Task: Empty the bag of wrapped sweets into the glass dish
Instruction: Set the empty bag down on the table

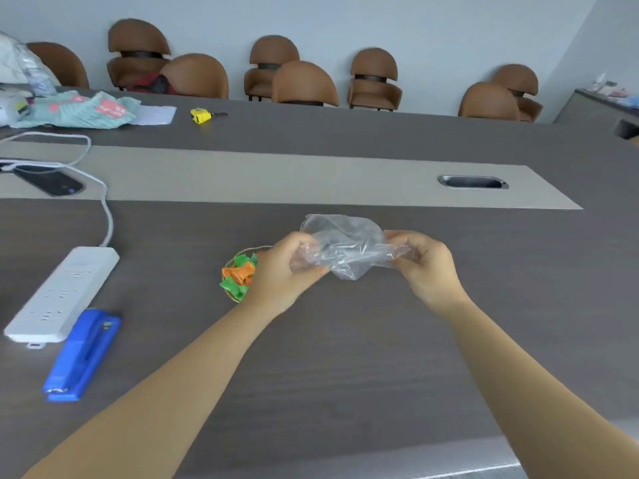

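A clear plastic bag (345, 247) hangs crumpled between both hands a little above the dark table (345, 357). My left hand (283, 271) is shut on its left end and my right hand (425, 267) on its right end. No sweets show inside the bag. Under and left of my left hand sits the glass dish (229, 261), mostly hidden, only its thin rim showing. Green and orange wrapped sweets (238, 274) lie piled in it.
A white power strip (58, 292) with its cable and a blue stapler (83, 354) lie at the left. Farther back are a phone (52, 181), a yellow tape measure (200, 115), packets (79, 108) and a metal cable slot (472, 182). Brown chairs (304, 84) line the far edge.
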`<act>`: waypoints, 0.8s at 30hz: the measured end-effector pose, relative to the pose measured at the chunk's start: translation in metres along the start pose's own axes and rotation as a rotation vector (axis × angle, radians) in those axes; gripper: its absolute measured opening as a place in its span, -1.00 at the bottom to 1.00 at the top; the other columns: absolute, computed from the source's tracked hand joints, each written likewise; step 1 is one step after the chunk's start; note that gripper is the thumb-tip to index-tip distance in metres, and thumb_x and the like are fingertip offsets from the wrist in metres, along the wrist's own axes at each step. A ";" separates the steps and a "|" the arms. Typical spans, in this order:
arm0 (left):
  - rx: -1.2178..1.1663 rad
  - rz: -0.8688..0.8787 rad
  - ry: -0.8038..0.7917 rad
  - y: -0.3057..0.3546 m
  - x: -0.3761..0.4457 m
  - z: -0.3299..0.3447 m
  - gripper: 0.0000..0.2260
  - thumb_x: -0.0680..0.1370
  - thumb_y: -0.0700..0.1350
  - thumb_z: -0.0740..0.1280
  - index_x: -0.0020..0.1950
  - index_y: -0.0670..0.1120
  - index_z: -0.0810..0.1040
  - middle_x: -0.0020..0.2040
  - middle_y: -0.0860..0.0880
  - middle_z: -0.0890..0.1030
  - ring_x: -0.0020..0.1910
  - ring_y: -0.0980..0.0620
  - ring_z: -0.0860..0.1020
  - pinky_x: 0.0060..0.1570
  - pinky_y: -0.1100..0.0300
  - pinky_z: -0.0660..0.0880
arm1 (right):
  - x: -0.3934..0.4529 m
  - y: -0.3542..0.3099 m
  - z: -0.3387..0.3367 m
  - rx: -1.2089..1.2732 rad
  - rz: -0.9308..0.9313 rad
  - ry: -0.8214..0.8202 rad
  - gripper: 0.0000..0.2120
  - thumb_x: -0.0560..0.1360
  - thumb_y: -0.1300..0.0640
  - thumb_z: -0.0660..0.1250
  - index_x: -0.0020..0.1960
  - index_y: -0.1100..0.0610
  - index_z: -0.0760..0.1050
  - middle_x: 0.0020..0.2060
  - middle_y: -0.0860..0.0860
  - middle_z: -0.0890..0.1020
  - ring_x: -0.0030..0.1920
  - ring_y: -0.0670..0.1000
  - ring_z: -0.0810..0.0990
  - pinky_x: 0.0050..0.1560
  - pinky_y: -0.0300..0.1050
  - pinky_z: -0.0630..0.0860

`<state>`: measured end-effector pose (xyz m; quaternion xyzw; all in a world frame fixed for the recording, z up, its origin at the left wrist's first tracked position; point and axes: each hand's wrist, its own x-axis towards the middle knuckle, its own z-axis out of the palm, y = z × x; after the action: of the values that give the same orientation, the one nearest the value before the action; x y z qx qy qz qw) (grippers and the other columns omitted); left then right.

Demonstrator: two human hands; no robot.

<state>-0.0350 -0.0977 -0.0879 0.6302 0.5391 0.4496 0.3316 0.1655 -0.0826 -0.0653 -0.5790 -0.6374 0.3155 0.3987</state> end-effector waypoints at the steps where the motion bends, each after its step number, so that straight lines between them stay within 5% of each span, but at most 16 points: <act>1: 0.060 0.013 -0.044 -0.006 -0.009 0.016 -0.72 0.39 -0.21 0.44 0.06 -0.04 0.56 -0.04 0.10 0.55 -0.07 0.24 0.51 -0.10 0.58 0.34 | -0.010 0.015 -0.009 -0.063 0.015 -0.008 -0.73 0.45 0.37 0.20 -0.05 0.08 0.58 0.12 -0.01 0.61 0.06 0.01 0.55 -0.10 -0.42 0.49; 3: 0.201 0.004 -0.159 -0.023 -0.024 0.046 -0.62 0.40 -0.17 0.43 0.21 -0.13 0.54 0.11 0.04 0.58 0.10 0.09 0.53 -0.07 0.54 0.33 | -0.029 0.046 -0.022 -0.209 0.037 -0.048 -0.65 0.44 0.40 0.16 0.09 0.13 0.56 0.17 -0.01 0.59 0.10 0.02 0.55 -0.13 -0.44 0.45; 8: 0.531 -0.099 -0.552 -0.067 -0.054 0.098 -0.49 0.45 0.00 0.36 0.40 0.00 0.38 0.39 0.05 0.44 0.37 0.04 0.39 0.30 0.20 0.31 | -0.061 0.119 -0.022 -0.531 0.208 -0.342 -0.61 0.46 0.28 0.18 0.26 0.10 0.43 0.37 0.00 0.41 0.27 0.10 0.46 0.21 -0.08 0.42; 12: 0.840 -0.072 -0.738 -0.085 -0.059 0.122 -0.31 0.44 0.16 0.30 0.50 0.02 0.14 0.57 -0.01 0.11 0.54 -0.11 0.07 0.48 -0.01 0.05 | -0.069 0.151 -0.018 -0.763 0.281 -0.551 -0.44 0.46 -0.01 0.26 0.41 0.04 0.22 0.51 0.02 0.13 0.51 0.09 0.06 0.49 0.00 0.05; 16: 0.875 -0.061 -0.709 -0.087 -0.055 0.132 -0.25 0.45 0.19 0.27 0.53 0.01 0.03 0.59 -0.02 -0.07 0.56 -0.11 -0.06 0.50 -0.01 0.01 | -0.064 0.163 -0.025 -0.863 0.296 -0.545 -0.31 0.42 -0.20 0.22 0.46 -0.03 0.07 0.54 0.01 0.01 0.53 0.10 -0.12 0.53 0.08 -0.17; 24: 0.722 -0.167 -0.377 -0.075 -0.047 0.065 -0.38 0.51 0.09 0.24 0.51 -0.05 0.13 0.57 0.00 0.08 0.55 0.04 0.02 0.47 0.16 0.04 | -0.027 0.110 -0.001 -0.716 0.137 -0.371 -0.47 0.51 -0.02 0.16 0.43 0.11 0.16 0.46 0.04 0.24 0.46 0.08 0.17 0.44 -0.05 0.13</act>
<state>-0.0042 -0.1243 -0.1896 0.7314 0.6413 0.0798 0.2177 0.2201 -0.0952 -0.1633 -0.6556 -0.7280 0.1987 0.0283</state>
